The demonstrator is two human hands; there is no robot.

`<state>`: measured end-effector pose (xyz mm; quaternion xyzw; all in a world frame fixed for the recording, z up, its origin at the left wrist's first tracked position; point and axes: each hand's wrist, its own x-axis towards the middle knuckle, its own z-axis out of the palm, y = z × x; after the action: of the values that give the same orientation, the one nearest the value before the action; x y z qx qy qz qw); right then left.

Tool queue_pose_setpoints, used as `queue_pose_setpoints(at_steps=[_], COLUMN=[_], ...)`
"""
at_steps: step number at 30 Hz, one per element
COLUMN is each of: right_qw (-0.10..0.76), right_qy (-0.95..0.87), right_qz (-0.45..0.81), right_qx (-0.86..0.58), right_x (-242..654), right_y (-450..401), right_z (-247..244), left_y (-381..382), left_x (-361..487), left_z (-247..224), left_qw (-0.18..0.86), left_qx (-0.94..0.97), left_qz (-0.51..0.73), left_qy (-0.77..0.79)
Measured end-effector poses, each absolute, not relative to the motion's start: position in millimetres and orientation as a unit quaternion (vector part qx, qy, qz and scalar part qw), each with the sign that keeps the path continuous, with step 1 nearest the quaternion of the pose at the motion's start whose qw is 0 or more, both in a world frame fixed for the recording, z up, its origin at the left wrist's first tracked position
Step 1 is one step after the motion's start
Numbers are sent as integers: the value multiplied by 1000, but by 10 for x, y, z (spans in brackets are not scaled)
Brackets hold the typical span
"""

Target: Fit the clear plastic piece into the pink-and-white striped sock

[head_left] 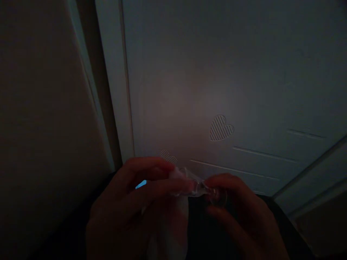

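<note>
In dim light, a small clear transparent object spans the gap between my two hands. My left hand is closed around its left part, together with a whitish, thin sheet or tissue that hangs down below the fingers. My right hand pinches the round, clear right end between thumb and fingers. What exactly the clear object is cannot be made out. A small bright blue patch shows between the fingers of my left hand.
Behind the hands stands a pale panel, like a door, with engraved striped hearts and lines. A frame edge and a dark brownish wall are on the left. The area beneath the hands is very dark.
</note>
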<state>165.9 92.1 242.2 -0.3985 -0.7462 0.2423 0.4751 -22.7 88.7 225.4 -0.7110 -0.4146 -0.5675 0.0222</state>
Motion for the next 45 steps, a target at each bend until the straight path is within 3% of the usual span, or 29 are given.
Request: queue_pose_setpoints(at_steps=[6,16,35,45], right_qw=[474,425,469,486], right_qy=[-753,-742,-668,-677], right_qz=[221,312,440,391], right_qx=[-400,-414,-374,-391], right_x=[1638,1625,1652,1644], right_y=[961,923,894,874], right_z=[2383,2391,2442,2440], left_y=[890,858,886,861], left_x=[-223,-308,-297,-336], left_z=[2271,2251,2328,2331], left_qw=[50,87,-37,-58], left_qx=[-710,-720,-712,-715], left_qz=[-558,-510,-548,-556], left_qy=[-426,-463,-437,-421])
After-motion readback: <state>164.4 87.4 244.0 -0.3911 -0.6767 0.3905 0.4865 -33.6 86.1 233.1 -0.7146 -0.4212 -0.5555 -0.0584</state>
